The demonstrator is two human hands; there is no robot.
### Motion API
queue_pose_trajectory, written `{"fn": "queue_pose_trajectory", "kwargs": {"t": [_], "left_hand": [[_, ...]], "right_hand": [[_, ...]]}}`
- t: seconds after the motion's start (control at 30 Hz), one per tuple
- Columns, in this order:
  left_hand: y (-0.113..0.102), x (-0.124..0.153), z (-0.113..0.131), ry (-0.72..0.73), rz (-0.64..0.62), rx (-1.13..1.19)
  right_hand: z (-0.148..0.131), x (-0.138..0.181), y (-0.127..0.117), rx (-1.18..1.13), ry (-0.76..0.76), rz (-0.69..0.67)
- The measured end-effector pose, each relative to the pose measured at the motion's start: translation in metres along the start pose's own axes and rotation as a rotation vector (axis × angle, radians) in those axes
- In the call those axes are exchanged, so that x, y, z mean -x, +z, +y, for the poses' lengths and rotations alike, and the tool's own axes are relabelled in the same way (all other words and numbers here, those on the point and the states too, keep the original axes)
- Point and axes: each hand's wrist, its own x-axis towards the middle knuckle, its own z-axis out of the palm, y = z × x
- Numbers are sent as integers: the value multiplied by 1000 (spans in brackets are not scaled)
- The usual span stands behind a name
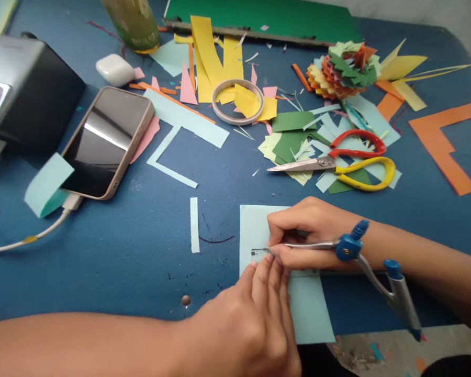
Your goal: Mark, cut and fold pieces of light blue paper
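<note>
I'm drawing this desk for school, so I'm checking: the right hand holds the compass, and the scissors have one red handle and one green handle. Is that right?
Not quite: the scissors have one red handle and one yellow handle, as the head view shows. The right hand does hold the compass.

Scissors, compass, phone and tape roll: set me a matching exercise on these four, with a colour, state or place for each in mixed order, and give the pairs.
Column one
1. scissors
2. compass
3. phone
4. tape roll

Column two
A. has a white cable at its near end
B. has yellow paper showing inside its ring
C. partly red, partly yellow, with metal blades
D. held in the right hand

Right pairs: 1-C, 2-D, 3-A, 4-B
</note>
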Motion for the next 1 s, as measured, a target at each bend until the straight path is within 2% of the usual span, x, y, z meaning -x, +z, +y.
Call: {"fn": "queue_pose_trajectory", "kwargs": {"t": [0.4,0.67,0.87,1.0], "left_hand": [[1,2,2,-10,-16,50],[6,4,7,-64,-13,18],[9,4,7,-70,15,19],[4,2,5,-64,-4,64]], "right_hand": [[3,3,-2,69,-2,-5],[7,9,-3,46,-17,6],[5,8,-1,1,27,33],[0,2,-1,-9,34,-8]]}}
